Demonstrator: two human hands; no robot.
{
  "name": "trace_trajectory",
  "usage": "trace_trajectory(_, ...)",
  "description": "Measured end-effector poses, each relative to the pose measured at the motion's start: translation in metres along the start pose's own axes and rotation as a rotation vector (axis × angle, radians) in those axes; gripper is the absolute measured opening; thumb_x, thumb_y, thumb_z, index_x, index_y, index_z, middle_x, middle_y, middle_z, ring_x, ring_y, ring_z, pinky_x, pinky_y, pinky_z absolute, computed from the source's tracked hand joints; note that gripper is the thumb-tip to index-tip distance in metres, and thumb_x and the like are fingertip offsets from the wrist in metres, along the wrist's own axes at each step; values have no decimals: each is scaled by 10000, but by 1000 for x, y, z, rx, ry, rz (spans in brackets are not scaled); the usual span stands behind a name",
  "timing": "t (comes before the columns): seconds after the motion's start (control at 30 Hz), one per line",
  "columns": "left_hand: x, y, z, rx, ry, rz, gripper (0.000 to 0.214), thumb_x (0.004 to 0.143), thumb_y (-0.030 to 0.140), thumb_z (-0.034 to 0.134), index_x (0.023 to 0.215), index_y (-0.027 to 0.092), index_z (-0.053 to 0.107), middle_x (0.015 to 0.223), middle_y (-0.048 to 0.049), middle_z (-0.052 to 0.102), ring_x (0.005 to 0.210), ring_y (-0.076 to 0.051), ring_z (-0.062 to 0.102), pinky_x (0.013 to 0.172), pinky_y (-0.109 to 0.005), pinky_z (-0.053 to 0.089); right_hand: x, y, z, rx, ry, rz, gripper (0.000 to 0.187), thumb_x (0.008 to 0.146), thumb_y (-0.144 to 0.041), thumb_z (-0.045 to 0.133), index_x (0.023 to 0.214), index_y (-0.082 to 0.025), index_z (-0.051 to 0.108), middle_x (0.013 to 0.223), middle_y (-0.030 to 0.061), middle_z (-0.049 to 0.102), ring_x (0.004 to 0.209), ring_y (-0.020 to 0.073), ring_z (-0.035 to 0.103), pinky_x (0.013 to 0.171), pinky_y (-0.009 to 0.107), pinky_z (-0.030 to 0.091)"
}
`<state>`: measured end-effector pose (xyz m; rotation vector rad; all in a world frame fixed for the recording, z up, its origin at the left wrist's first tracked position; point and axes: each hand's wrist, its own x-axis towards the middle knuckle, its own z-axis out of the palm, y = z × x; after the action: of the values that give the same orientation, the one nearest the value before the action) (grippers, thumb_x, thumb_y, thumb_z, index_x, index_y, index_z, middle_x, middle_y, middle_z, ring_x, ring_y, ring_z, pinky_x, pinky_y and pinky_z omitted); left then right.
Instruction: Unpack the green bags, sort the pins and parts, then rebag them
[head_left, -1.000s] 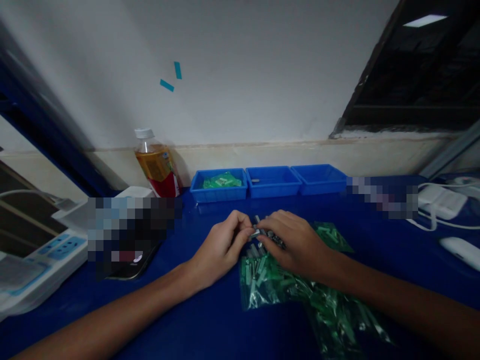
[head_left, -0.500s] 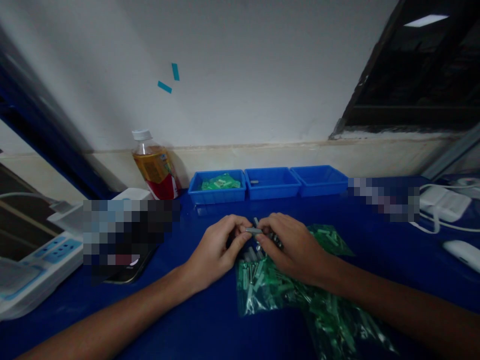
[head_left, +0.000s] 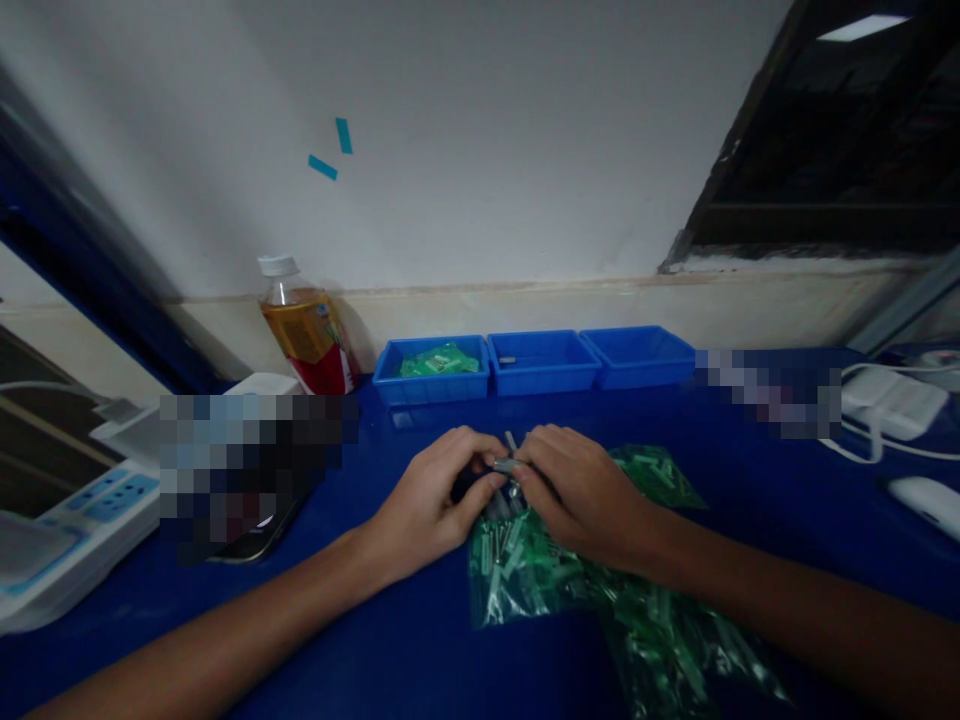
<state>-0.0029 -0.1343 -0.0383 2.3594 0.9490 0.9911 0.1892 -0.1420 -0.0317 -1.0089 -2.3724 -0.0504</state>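
Note:
Between the fingertips of my left hand (head_left: 442, 490) and my right hand (head_left: 581, 490) is a small grey rod-like piece (head_left: 508, 465). Both hands pinch it, one at each end, just above the blue table. Below and between the hands lie several similar loose grey pieces (head_left: 504, 503), partly covered by my fingers. A clear bag with green and pale strips (head_left: 517, 575) lies under my right hand and wrist. More such bags (head_left: 675, 640) spread beneath my right forearm, and another green bag (head_left: 656, 475) lies beyond my right wrist.
Three blue trays stand along the wall: the left tray (head_left: 431, 390) holds a green bag, the middle tray (head_left: 544, 378) a small grey piece, beside the right tray (head_left: 637, 372). At left are a drink bottle (head_left: 307, 335), a power strip (head_left: 82, 550) and a phone (head_left: 251, 545). A white mouse (head_left: 926, 505) lies right.
Both hands stay together with the grey piece between them, its angle slightly different. My right fingers have closed in a little. The whole view has shifted slightly.

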Motion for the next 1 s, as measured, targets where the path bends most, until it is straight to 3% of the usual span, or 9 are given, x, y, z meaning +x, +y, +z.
trace_trajectory(0.23,1,4,-2,37,-3,-55,129,919,258,453,931,168,545,809,-17,580,744,-136,543,692,-261,423,0,1,1,57,63,27,152,874,-272,478,961,-161,533,844,52,595,770,174,520,683,311,371)
trace_trajectory(0.4,2,3,-2,45,-45,-79,198,937,282,407,878,165,555,797,-20,587,748,-144,549,706,-273,426,-1,-5,-3,-28,67,-1,149,889,-230,441,867,-151,566,810,67,598,764,181,528,690,325,373)
trace_trajectory(0.5,4,0,0,88,-52,-90,203,941,254,386,1001,172,562,913,-43,608,867,-168,554,806,-318,431,9,6,-17,-65,84,2,201,895,-254,434,852,-144,598,815,73,603,784,186,530,708,326,377)
trace_trajectory(0.6,5,-5,3,177,-95,-84,262,911,212,429,1153,204,530,1098,-66,576,1029,-206,511,903,-381,401,36,38,-32,-138,69,111,230,894,-293,450,878,-152,630,856,78,628,853,197,544,763,319,385)
trace_trajectory(0.67,5,-8,4,228,-137,-90,264,891,198,458,1138,221,545,1142,-65,555,1061,-220,494,909,-402,390,61,66,-37,-221,-70,268,267,899,-320,446,958,-152,646,920,92,655,903,202,563,781,307,384)
trace_trajectory(0.7,5,-9,5,247,-149,-98,243,884,198,472,1110,222,559,1129,-62,556,1051,-222,497,899,-404,391,73,80,-37,-252,-228,366,289,909,-330,430,985,-163,653,954,91,666,901,195,579,765,291,390)
trace_trajectory(0.8,5,-11,5,284,-138,-135,186,872,223,508,1046,218,575,1059,-55,567,1010,-226,508,865,-404,390,107,111,-27,-282,-393,465,263,870,-321,509,902,-134,691,918,123,689,862,209,619,702,273,410)
trace_trajectory(0.9,4,-9,4,294,-108,-171,181,863,269,540,1033,217,569,1036,-54,566,987,-232,511,837,-398,384,126,122,-11,-306,-498,517,234,842,-300,572,894,-102,685,957,145,680,895,218,625,723,278,443)
trace_trajectory(1.0,4,-6,3,285,-105,-192,175,865,292,540,1021,216,564,1036,-53,563,986,-235,512,816,-389,377,134,122,-1,-336,-596,545,244,854,-326,580,965,-117,639,996,93,655,900,184,618,778,331,486)
